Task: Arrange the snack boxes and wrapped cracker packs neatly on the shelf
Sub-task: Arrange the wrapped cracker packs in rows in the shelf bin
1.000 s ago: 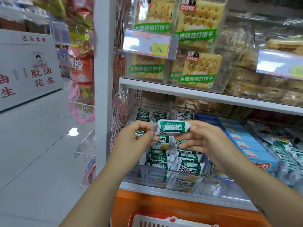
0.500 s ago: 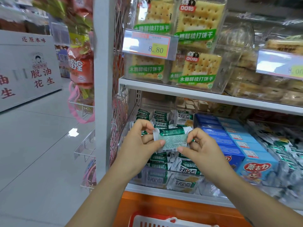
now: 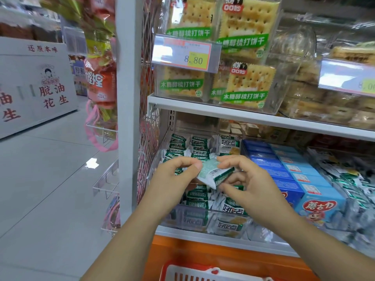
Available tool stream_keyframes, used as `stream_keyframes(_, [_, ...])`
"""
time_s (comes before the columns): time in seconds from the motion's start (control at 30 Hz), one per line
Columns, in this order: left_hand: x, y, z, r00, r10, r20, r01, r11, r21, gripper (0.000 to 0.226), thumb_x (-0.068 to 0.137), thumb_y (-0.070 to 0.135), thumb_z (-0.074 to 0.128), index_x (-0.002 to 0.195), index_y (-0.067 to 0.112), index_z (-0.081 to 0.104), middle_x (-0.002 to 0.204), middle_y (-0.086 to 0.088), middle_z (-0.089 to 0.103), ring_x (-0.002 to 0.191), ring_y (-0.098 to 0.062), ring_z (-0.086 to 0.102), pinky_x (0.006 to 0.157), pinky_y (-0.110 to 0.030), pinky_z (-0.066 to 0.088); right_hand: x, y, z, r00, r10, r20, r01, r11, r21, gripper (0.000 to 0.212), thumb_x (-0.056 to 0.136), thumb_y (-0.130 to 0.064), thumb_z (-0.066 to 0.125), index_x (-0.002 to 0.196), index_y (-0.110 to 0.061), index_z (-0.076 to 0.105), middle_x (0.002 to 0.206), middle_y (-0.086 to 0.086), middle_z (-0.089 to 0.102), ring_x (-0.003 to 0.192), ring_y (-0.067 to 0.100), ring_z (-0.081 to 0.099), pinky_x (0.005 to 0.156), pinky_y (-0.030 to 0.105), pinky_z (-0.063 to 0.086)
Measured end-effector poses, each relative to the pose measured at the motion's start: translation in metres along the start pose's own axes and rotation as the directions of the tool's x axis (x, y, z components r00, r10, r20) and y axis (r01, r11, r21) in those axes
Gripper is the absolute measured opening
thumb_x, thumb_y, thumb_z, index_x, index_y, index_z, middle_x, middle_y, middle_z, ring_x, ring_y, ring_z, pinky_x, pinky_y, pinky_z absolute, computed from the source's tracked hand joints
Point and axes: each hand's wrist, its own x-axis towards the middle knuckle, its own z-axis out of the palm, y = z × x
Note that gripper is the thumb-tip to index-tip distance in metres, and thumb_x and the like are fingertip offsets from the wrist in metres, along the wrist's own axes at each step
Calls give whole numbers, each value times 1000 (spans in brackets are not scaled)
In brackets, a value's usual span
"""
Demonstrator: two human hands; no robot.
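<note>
One pack [image 3: 215, 174] is in hand and not yet placed; the left hand [image 3: 172, 179] pinches its left end between thumb and forefinger, the right hand [image 3: 249, 183] pinches the right end with curled fingers, and the pack hangs tilted just above the clear bin [image 3: 203, 212] on the lower shelf [image 3: 203, 235]; by my reading the job is somewhere in the middle; at the back of the bin the green packs [image 3: 199, 141] stand in two fairly even columns, which looks like finished work; nearer the front the white packs [image 3: 231, 207] lie askew and overlapping, so that part seems left to do; the blue boxes [image 3: 300, 179] just beside the bin sit in straight rows, touching, and probably need nothing more; further right a heap of silver-green packs [image 3: 349, 179] looks loose and unsorted, though it is blurred; the cracker tubs [image 3: 245, 84] on the shelf above appear stacked in order; a red basket [image 3: 192, 272] shows at the bottom edge, its contents hidden.
</note>
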Motion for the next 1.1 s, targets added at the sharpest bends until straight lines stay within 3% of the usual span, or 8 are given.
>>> stream_keyframes(0.07, [-3,4,1,998,-3,64,6,999,-37,22,90,36,56,99,22,71,99,0,73,85,-11,69,79,-28,57,2,-1,-3,998,32,-50,-31,999,17,32,83,-11,70,93,-39,58,91,-8,69,57,10,58,57,20,48])
stream_keyframes(0.27, [-6,8,0,992,73,104,-84,991,102,14,85,30,66,98,30,68,92,16,72,80,3,66,74,-16,53,11,1,-8,993,91,-70,-90,996,17,26,77,-49,62,102,-39,61,106,-18,67,80,15,64,75,37,55])
stream_keyframes(0.37, [-2,-2,2,999,30,14,-32,993,111,5,84,28,70,88,25,69,92,4,72,88,-16,68,86,-40,55,11,7,-7,996,22,-82,-36,984,-173,33,81,-42,66,113,-39,57,112,-22,59,98,3,55,78,13,45])
stream_keyframes(0.47, [-1,-7,7,998,20,-67,-15,997,76,18,79,35,73,81,19,67,92,-6,71,89,-28,67,88,-52,51,8,10,0,974,-206,-100,136,871,-473,54,74,-47,74,122,-32,56,114,-22,51,108,2,42,90,21,33])
stream_keyframes(0.67, [1,-6,7,1000,25,-1,-25,988,153,4,86,30,67,89,29,68,90,7,72,88,-14,69,86,-37,54,14,29,1,919,-375,-122,220,744,-631,60,67,-26,82,122,-23,59,108,-8,63,105,11,41,85,32,32])
stream_keyframes(0.8, [6,-2,-9,981,133,-142,-86,950,300,19,90,27,62,108,33,62,98,18,64,88,3,61,67,-8,47,44,49,-22,959,-225,-172,55,744,-666,54,78,-21,74,128,-24,54,115,-2,62,110,20,41,84,33,30])
stream_keyframes(0.97, [10,-4,-24,929,217,-300,-100,927,360,18,92,18,59,107,27,62,101,14,64,97,0,57,87,-18,42,81,73,-39,988,1,-153,-115,665,-738,43,83,-25,70,123,-23,53,92,5,61,101,33,56,80,38,43])
stream_keyframes(1.1, [12,-11,-29,929,223,-296,-63,882,467,25,92,19,58,117,22,61,118,7,60,106,-2,49,91,-19,34,101,81,-38,996,67,-54,-84,621,-780,25,82,-22,71,102,-19,57,102,6,63,89,26,57,70,32,44])
